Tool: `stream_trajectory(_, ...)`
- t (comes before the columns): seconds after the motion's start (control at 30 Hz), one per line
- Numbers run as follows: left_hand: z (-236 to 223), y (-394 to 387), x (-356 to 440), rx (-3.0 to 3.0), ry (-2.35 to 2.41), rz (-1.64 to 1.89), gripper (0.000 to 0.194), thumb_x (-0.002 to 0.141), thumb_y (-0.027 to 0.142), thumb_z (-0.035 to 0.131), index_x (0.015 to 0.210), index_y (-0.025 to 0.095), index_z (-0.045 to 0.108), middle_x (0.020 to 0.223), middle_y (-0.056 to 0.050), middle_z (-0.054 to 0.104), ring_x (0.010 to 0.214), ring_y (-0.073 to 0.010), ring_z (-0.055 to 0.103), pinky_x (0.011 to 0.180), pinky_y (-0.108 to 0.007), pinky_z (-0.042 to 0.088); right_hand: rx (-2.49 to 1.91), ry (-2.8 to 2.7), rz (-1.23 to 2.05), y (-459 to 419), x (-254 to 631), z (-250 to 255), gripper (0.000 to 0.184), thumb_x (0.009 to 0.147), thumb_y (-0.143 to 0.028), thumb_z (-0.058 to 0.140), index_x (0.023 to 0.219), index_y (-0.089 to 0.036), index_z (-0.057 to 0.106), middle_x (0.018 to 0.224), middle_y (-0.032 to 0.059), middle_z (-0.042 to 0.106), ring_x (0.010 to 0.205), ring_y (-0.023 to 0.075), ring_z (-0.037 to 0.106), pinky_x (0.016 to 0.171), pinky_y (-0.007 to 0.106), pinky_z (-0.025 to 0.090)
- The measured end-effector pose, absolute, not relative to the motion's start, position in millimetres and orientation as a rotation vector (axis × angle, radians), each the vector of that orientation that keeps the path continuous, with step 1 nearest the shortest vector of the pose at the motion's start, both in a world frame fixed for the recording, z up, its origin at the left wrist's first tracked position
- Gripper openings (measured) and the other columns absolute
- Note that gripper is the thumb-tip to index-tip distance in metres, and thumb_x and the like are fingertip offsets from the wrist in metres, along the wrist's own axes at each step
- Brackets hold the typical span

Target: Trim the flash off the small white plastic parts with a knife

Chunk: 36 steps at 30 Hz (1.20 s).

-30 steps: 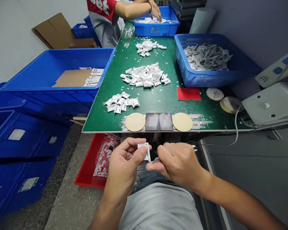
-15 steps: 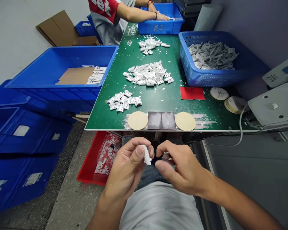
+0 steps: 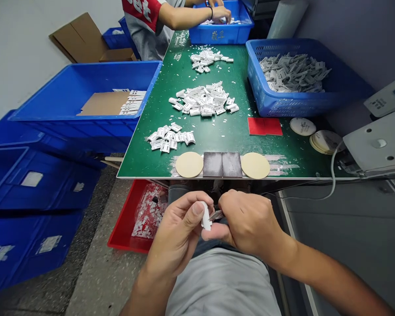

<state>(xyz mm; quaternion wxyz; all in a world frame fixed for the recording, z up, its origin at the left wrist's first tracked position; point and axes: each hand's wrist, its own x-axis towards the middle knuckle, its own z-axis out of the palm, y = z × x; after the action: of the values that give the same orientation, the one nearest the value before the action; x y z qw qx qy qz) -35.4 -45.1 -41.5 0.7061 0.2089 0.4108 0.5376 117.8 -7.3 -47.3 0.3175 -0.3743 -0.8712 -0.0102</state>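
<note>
Between the thumb and fingers of my left hand (image 3: 176, 230) is a small curved white plastic part (image 3: 205, 217), seen edge-on. My right hand (image 3: 252, 221) is closed round a small metal blade (image 3: 216, 215); most of the tool is hidden by the fingers. The blade's tip meets the edge of the white part, and my right thumb lies just under it. Both hands are over my lap, in front of the table edge. Similar white parts lie in a near pile (image 3: 166, 138) and a larger pile (image 3: 206, 100) on the green table (image 3: 145, 160).
Round pads (image 3: 189, 164) and dark abrasive squares (image 3: 222, 164) line the table's front edge. A blue basket (image 3: 283, 105) of white parts stands right, behind red squares (image 3: 265, 126). A red bin (image 3: 121, 232) sits below left. A co-worker's hand (image 3: 222, 14) reaches into a blue bin (image 3: 217, 35).
My right hand opened away from the white part, then closed back with the blade against it. My left hand turned the part edge-on. The co-worker's hands moved within the far bin.
</note>
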Motion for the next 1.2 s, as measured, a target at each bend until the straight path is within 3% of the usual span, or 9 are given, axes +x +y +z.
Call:
stream_trajectory(0.57,-44,-46,-32,0.446,0.906,1.208,0.01,0.082,0.03,0.069,0.083,0.02,0.071,0.073,0.0,0.057,0.066,-0.0089,0.05,0.063,-0.019,0.043,-0.966,-2.255,0.052,-16,117,-61,0.06,0.099,-0.055,0.02,0.061,-0.018,0.049,0.052,-0.002,0.042,0.047,0.0115,0.031,0.05,0.03,0.018)
stream_trajectory(0.67,-43,-36,-38,0.593,0.999,1.241,0.013,0.082,0.033,0.069,0.083,0.021,0.07,0.072,0.0,0.058,0.066,-0.0107,0.051,0.064,-0.021,0.043,-0.904,-2.186,0.386,-21,120,-69,0.06,0.098,-0.058,0.02,0.062,-0.018,0.047,0.054,-0.0034,0.041,0.048,0.0094,0.034,0.05,0.027,0.022)
stream_trajectory(0.8,-36,17,-47,1.307,1.417,1.313,0.017,0.083,0.035,0.065,0.092,0.022,0.072,0.087,-0.004,0.067,0.081,-0.0175,0.059,0.075,-0.027,0.043,-0.904,-1.893,1.165,-22,129,-72,0.055,0.093,-0.065,0.03,0.067,-0.019,0.044,0.058,-0.0056,0.038,0.05,0.0077,0.034,0.049,0.022,0.025)
stream_trajectory(0.93,-38,93,-57,2.214,1.731,0.738,0.024,0.091,0.033,0.052,0.101,0.024,0.071,0.1,-0.006,0.066,0.093,-0.0211,0.057,0.085,-0.032,0.041,-0.837,-1.529,1.725,-17,148,-59,0.044,0.089,-0.061,0.047,0.079,-0.018,0.05,0.061,-0.0069,0.036,0.054,0.008,0.03,0.05,0.021,0.026)
stream_trajectory(1.07,-48,138,-68,2.322,1.947,0.534,0.017,0.084,0.024,0.058,0.093,0.02,0.073,0.104,-0.014,0.06,0.107,-0.0333,0.047,0.092,-0.047,0.033,-0.577,-1.563,2.052,-21,188,-48,0.046,0.08,-0.059,0.063,0.094,-0.015,0.062,0.064,-0.005,0.045,0.054,0.0072,0.035,0.05,0.021,0.027)
stream_trajectory(1.2,-50,160,-60,2.356,2.018,0.49,0.029,0.082,0.024,0.06,0.11,0.019,0.066,0.114,-0.017,0.056,0.112,-0.0369,0.041,0.092,-0.05,0.029,-0.243,-1.353,2.424,-16,225,-75,0.06,0.064,-0.059,0.077,0.097,-0.01,0.068,0.056,-0.0035,0.051,0.045,0.0064,0.042,0.043,0.019,0.03)
